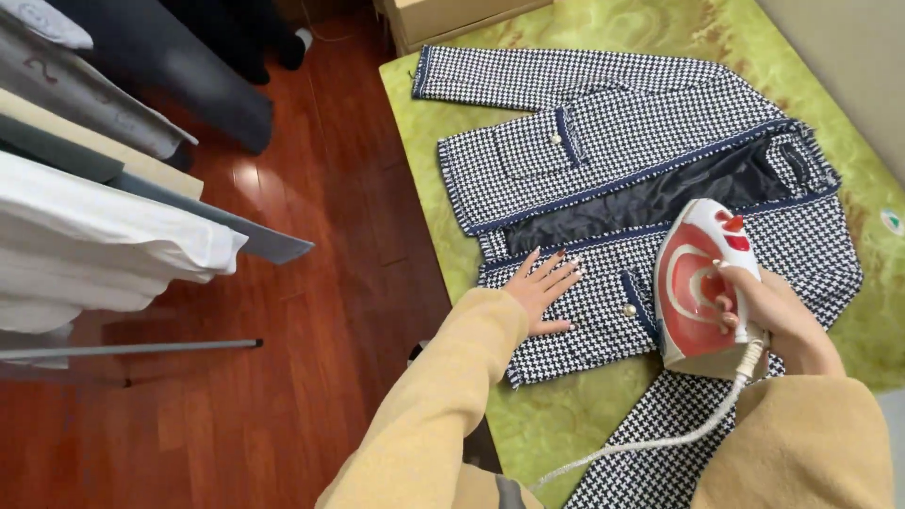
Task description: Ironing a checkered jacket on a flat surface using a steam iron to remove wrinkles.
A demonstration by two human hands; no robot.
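- The left hand (545, 287) lies flat, fingers spread, on the black-and-white checked jacket (622, 141).
- The right hand (768, 311) grips the red-and-white iron (698, 287) tightly.

A houndstooth jacket (622, 141) in navy and white lies flat and open on the green marbled surface (566, 415), its dark lining showing along the front opening. Navy trim edges the fronts, cuffs and pocket flaps, each flap carrying a pale round button. One sleeve stretches out at the top. A red and white iron (698, 287) stands on the jacket's lower front panel, its white cord (660, 438) trailing down.
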